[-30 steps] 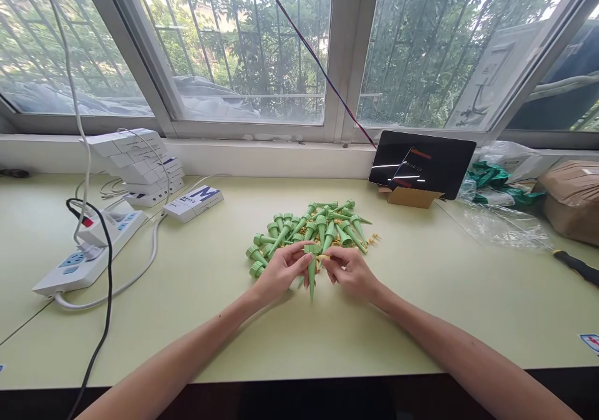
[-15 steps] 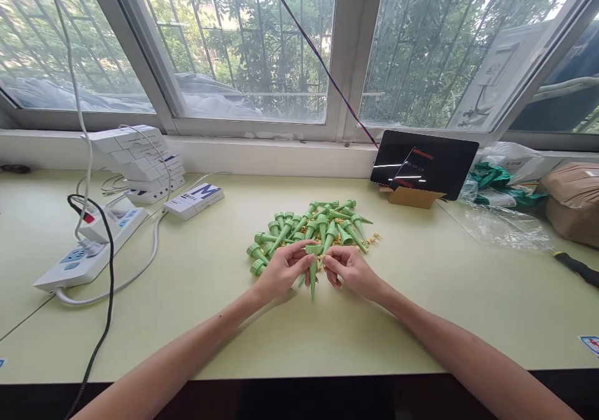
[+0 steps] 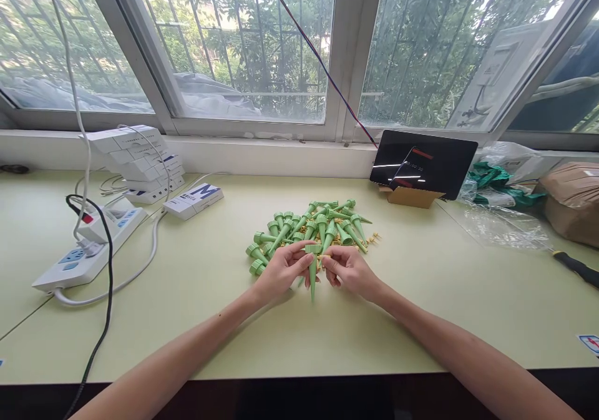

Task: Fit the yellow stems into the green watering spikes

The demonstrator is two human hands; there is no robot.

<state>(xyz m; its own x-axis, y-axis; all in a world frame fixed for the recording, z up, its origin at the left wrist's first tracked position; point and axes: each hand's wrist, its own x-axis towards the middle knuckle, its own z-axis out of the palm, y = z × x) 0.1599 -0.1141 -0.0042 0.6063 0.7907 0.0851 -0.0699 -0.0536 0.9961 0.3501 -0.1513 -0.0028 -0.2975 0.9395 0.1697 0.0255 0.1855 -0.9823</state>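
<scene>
Left hand has a green spike pinched point-down, right hand just beside it holding some yellow bit.

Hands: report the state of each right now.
Left hand: closed, holding a green spike, tip down.
Right hand: closed, pinching a yellow piece beside the spike.

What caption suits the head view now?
Left hand holds a green spike point-down; right hand pinches a small yellow piece beside it.
</scene>
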